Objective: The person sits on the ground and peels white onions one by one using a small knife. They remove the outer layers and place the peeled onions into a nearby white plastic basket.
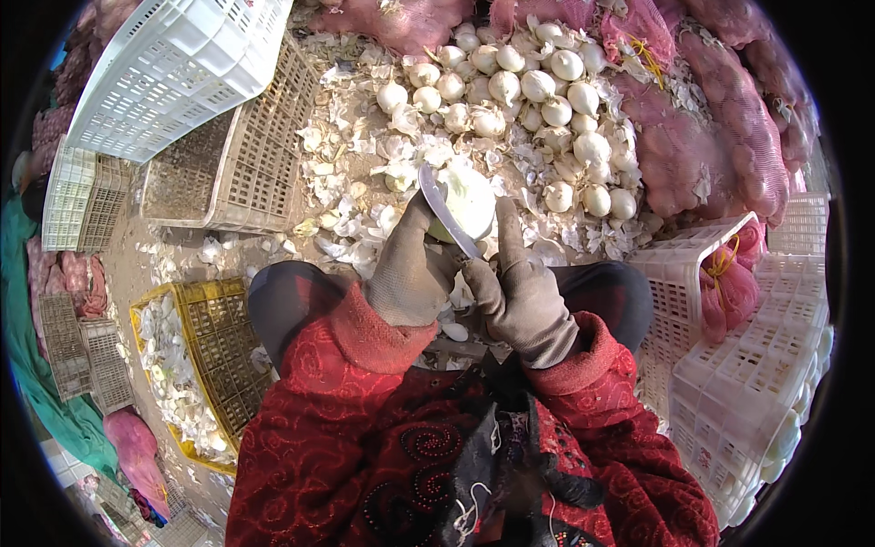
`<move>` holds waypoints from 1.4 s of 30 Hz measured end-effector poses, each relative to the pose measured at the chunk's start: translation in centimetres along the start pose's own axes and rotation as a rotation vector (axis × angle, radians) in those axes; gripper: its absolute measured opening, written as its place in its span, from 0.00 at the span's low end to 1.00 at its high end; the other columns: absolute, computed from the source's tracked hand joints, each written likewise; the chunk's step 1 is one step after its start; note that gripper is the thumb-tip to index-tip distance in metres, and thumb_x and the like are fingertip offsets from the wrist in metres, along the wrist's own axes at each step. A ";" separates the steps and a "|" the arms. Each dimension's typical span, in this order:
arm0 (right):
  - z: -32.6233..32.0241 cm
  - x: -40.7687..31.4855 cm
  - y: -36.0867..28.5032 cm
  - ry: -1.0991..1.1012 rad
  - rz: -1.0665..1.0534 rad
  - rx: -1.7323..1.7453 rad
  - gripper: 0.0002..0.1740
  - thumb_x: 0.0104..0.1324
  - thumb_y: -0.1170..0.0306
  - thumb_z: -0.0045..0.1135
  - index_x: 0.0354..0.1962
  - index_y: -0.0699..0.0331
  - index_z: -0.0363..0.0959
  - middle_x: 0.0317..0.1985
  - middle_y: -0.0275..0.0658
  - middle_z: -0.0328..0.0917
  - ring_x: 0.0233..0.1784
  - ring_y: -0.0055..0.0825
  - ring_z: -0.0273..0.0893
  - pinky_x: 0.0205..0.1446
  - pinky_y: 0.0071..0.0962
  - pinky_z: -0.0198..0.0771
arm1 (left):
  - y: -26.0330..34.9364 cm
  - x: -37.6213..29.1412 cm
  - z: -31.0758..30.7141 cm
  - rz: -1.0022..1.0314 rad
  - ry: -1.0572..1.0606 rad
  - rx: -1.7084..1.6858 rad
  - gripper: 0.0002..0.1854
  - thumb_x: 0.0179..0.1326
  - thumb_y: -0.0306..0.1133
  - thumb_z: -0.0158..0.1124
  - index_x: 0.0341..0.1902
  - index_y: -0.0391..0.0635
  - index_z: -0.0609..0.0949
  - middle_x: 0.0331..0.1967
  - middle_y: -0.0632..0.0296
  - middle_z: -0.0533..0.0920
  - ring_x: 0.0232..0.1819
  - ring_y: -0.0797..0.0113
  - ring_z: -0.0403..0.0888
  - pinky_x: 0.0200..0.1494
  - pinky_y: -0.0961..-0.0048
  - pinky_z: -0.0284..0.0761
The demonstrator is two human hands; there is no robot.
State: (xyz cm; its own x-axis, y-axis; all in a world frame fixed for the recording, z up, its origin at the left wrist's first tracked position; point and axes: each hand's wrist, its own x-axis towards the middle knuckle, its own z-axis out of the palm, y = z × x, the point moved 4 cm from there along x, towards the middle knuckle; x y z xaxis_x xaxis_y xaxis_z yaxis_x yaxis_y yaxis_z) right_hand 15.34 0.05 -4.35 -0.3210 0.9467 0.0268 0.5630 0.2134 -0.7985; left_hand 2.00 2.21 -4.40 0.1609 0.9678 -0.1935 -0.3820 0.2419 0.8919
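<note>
In front of me is a large pale onion [470, 198], partly peeled, with my gloved left hand [413, 273] closed around its left and lower side. My gloved right hand [523, 294] grips a knife by its lower end, the handle mostly hidden in the fingers. The curved metal blade [446, 213] slants up and left across the onion's left side, near my left thumb. My right index finger points up along the onion's right edge. Beyond my hands, a heap of white onions [539, 86] lies on the ground among loose skins [355, 232].
Plastic crates stand at the left: a white one [184, 68], a brown one [256, 150] and a yellow-rimmed one [215, 349] holding skins. Pink mesh sacks [683, 150] of onions lie at the back and right. White crates [745, 369] stand at my right.
</note>
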 end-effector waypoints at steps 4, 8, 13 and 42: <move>0.3 -0.1 0.2 0.062 0.066 -0.238 0.52 0.63 0.47 0.50 0.67 0.74 0.35 0.23 0.52 0.76 0.22 0.50 0.74 0.32 0.41 0.71 | -0.7 -0.3 0.7 -0.176 -0.013 -0.119 0.28 0.69 0.54 0.36 0.60 0.45 0.67 0.34 0.53 0.79 0.19 0.58 0.74 0.26 0.62 0.75; -0.3 0.0 -0.3 0.138 -0.014 -0.087 0.48 0.64 0.50 0.51 0.67 0.73 0.38 0.25 0.51 0.77 0.25 0.48 0.77 0.31 0.37 0.72 | -0.6 -0.2 1.3 -0.177 -0.004 -0.188 0.29 0.68 0.56 0.36 0.59 0.45 0.67 0.26 0.53 0.79 0.17 0.58 0.74 0.24 0.62 0.74; -1.2 0.2 -0.7 0.190 0.018 0.146 0.38 0.68 0.57 0.49 0.65 0.73 0.48 0.36 0.44 0.78 0.31 0.32 0.76 0.38 0.28 0.71 | -0.6 -0.3 2.4 -0.164 -0.235 -0.484 0.27 0.66 0.53 0.41 0.56 0.44 0.68 0.30 0.55 0.79 0.24 0.60 0.77 0.33 0.62 0.75; -2.6 0.4 -1.9 0.163 0.309 1.072 0.25 0.73 0.59 0.41 0.60 0.66 0.60 0.10 0.23 0.59 0.10 0.08 0.53 0.13 0.13 0.44 | -4.1 -1.1 -4.2 -0.517 0.196 -0.335 0.22 0.63 0.41 0.45 0.55 0.41 0.71 0.46 0.56 0.78 0.43 0.60 0.78 0.44 0.61 0.77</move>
State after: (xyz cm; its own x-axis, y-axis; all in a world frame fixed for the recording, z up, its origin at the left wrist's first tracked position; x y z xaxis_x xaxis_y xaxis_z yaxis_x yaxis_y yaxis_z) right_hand 16.16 0.69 -1.27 -0.1334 0.9599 -0.2464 -0.3689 -0.2789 -0.8866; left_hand -0.40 0.40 -9.56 0.2436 0.7074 -0.6635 -0.5681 0.6585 0.4936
